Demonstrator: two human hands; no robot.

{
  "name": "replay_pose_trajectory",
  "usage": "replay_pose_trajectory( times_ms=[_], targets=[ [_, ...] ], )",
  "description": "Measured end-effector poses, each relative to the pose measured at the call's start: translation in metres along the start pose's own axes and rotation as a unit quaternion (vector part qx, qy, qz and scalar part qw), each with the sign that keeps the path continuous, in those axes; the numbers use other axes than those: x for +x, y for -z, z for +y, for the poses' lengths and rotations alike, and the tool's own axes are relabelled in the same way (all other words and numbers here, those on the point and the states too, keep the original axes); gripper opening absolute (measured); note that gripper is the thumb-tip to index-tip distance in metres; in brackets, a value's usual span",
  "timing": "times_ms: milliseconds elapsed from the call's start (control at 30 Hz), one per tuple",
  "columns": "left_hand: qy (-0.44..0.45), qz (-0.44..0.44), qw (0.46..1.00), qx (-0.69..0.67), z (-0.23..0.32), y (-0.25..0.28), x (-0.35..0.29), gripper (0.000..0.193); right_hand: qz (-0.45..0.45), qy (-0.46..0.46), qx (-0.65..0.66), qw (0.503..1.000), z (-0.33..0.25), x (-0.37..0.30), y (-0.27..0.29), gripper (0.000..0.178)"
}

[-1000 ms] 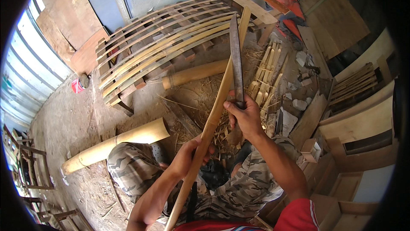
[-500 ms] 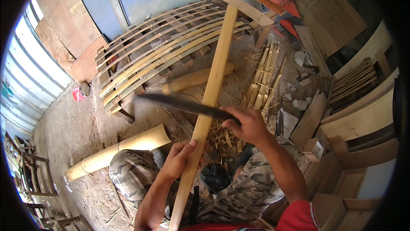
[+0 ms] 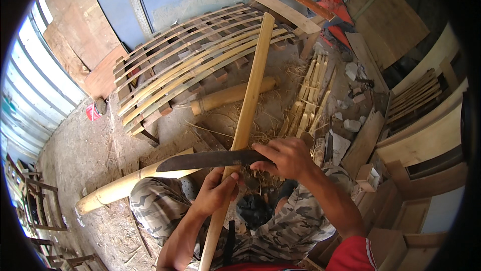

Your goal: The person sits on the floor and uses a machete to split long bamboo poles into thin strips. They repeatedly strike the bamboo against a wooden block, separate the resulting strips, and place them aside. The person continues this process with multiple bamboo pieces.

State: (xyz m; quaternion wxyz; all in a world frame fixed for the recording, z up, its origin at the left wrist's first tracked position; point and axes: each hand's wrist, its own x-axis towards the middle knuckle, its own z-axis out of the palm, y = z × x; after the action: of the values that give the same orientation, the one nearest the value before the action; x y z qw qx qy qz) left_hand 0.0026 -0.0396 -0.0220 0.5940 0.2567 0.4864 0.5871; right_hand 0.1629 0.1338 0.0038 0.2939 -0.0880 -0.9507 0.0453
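A long pale bamboo strip [image 3: 253,88] slants up and away from my lap between my knees. My left hand [image 3: 215,193] is closed round its lower part, thumb on top. In my right hand [image 3: 288,158] is the handle of a machete, gripped with the fingers curled over. The dark machete blade [image 3: 203,160] points left and lies across the strip just above my left hand. The strip's lower end runs down past my left forearm, out of the frame.
A split bamboo pole [image 3: 117,186] lies by my left knee, another bamboo pole [image 3: 230,98] farther ahead. Beyond stands a slatted rack [image 3: 185,60]. Several cut bamboo pieces [image 3: 310,88] are heaped at right, near stone rubble [image 3: 351,124]. A red can [image 3: 93,111] sits at far left.
The machete has come down along the strip toward my left hand, its tip dropping most. The strip looks turned a little, and my left hand has shifted slightly right and down.
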Motion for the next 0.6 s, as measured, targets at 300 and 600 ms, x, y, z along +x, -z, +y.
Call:
replay_pose_trajectory(
  times_ms=[300,600],
  targets=[
    [-0.007,0.005,1.0,-0.003,0.009,-0.009,-0.003,0.04,0.02,-0.093,-0.044,0.995,0.014,0.002,0.004,0.047],
    [0.02,0.002,1.0,0.021,0.01,-0.006,-0.004,0.057,0.001,-0.093,-0.024,0.995,0.027,0.007,0.001,0.05]
  ],
)
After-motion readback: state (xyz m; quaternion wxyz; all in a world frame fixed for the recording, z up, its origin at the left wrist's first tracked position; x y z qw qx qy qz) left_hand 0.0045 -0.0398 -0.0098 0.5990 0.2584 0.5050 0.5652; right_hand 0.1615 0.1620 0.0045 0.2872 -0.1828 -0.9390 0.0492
